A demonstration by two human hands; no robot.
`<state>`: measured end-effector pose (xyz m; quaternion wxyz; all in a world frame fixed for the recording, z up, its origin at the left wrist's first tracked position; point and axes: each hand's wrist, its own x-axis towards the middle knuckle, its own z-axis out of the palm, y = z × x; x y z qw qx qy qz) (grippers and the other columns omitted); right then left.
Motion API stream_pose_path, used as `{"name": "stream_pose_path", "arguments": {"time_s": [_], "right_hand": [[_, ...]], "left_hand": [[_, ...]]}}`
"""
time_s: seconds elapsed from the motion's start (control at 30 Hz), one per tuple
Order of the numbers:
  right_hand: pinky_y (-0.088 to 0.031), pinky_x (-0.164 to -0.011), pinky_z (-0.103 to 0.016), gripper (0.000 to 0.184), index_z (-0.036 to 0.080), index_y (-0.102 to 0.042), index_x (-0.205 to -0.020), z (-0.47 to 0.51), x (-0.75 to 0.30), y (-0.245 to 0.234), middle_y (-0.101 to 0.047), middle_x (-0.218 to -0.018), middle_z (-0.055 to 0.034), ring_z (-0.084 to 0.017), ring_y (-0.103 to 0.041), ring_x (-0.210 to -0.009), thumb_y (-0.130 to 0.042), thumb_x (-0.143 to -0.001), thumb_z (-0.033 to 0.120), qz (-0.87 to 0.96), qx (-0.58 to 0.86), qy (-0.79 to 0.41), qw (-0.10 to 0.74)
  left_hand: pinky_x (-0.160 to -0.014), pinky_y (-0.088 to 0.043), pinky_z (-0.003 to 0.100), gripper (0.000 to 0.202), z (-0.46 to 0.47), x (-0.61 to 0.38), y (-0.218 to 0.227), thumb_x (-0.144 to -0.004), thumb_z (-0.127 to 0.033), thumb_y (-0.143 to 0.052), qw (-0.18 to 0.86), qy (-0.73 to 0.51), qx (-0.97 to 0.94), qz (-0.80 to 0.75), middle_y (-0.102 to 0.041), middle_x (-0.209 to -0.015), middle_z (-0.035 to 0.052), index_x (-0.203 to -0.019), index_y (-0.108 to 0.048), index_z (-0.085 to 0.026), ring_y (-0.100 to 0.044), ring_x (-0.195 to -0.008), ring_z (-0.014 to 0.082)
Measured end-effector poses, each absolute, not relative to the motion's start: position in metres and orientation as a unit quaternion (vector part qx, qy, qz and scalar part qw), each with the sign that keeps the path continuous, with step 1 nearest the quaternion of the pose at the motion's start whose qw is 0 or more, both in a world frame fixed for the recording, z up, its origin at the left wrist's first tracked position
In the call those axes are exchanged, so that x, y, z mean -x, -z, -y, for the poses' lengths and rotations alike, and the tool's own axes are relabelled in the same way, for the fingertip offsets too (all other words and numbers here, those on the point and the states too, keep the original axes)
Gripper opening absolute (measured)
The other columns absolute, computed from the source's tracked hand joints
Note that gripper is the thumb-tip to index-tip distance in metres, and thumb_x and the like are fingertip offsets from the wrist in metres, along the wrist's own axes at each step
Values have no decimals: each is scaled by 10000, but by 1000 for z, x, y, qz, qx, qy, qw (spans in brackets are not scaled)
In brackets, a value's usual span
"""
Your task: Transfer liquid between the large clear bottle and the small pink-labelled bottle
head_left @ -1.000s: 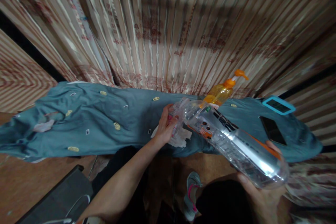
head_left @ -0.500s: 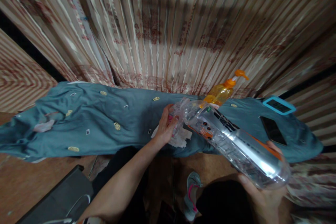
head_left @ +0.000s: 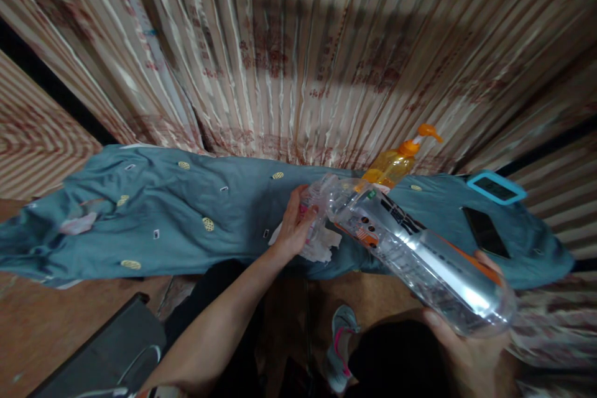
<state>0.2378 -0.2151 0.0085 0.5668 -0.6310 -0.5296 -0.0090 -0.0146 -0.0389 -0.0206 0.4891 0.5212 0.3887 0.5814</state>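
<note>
My right hand [head_left: 471, 339] grips the base of a large clear plastic bottle [head_left: 420, 255] with an orange label, tilted so its neck points down and left. My left hand [head_left: 295, 225] is closed around a small clear cup or container [head_left: 313, 199] at the bottle's mouth, above a crumpled white tissue [head_left: 321, 247]. Both hands are over the near edge of a table draped in a blue-green patterned cloth [head_left: 186, 217].
An orange pump bottle [head_left: 394, 163] stands behind the clear bottle. A dark phone [head_left: 484, 231] and a device in a blue case [head_left: 495, 187] lie at the right end of the cloth. Striped curtains hang behind. My shoe [head_left: 339, 345] and a dark object [head_left: 102, 354] are below.
</note>
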Motion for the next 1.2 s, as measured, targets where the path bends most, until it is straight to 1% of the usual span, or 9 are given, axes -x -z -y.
{"name": "stream_pose_path", "arguments": {"time_s": [0.1,0.23,0.4,0.57,0.77,0.9,1.07,1.2], "right_hand": [[-277,-1263,-787,1229,105,-483,-1616,215,-237,-10,-503,-1609,-268,-510,-492,-1475,-917,-652,732,528,631,6,568],[-257,-1263,-794,1219,97,-488,-1615,215,-238,-11,-504,-1597,-269,-522,-477,-1478,-956,-636,653,540,619,11,571],[-255,-1282,-760,1226,118,-441,-1646,216,-239,-7,-478,-1628,-251,-491,-462,-1496,-939,-668,665,541,616,0,572],[-253,-1267,-783,1217,106,-461,-1637,215,-240,-7,-500,-1595,-259,-514,-466,-1486,-961,-656,626,548,614,7,568],[-249,-1251,-799,1180,86,-486,-1626,214,-238,-10,-525,-1555,-268,-515,-485,-1457,-921,-699,671,560,610,38,560],[-243,-1253,-791,1155,92,-481,-1635,214,-237,-12,-518,-1557,-269,-505,-474,-1465,-920,-718,639,566,603,39,560],[-263,-1272,-743,1178,108,-488,-1636,214,-237,-10,-535,-1556,-248,-487,-485,-1464,-928,-696,665,559,607,34,563],[-257,-1275,-752,1199,93,-483,-1637,215,-238,-7,-521,-1583,-258,-495,-487,-1465,-916,-692,691,550,612,35,567]], "left_hand": [[-1217,-484,479,489,40,15,19,-849,-552,-774,485,-582,-521,-393,-767,-1322,81,-1262,-679,-308,-688,-1325,332],[-1208,-494,488,464,41,16,17,-866,-508,-764,479,-583,-527,-390,-770,-1318,85,-1268,-679,-292,-697,-1310,333],[-1215,-482,494,447,40,15,18,-864,-507,-774,483,-582,-521,-395,-770,-1313,76,-1260,-683,-321,-689,-1312,341],[-1259,-442,537,478,41,17,19,-902,-500,-744,484,-569,-535,-394,-751,-1361,103,-1317,-658,-281,-665,-1357,364],[-1251,-448,527,512,39,17,23,-891,-549,-747,487,-576,-533,-382,-755,-1361,86,-1325,-655,-293,-666,-1345,349],[-1252,-455,496,502,38,15,26,-879,-552,-763,489,-585,-525,-378,-760,-1348,71,-1305,-675,-301,-675,-1352,336],[-1229,-470,493,473,38,16,25,-870,-524,-784,481,-589,-524,-383,-760,-1323,81,-1279,-684,-308,-675,-1358,348],[-1231,-463,497,480,38,17,24,-889,-529,-766,481,-580,-536,-382,-755,-1345,84,-1304,-668,-307,-666,-1347,342]]}}
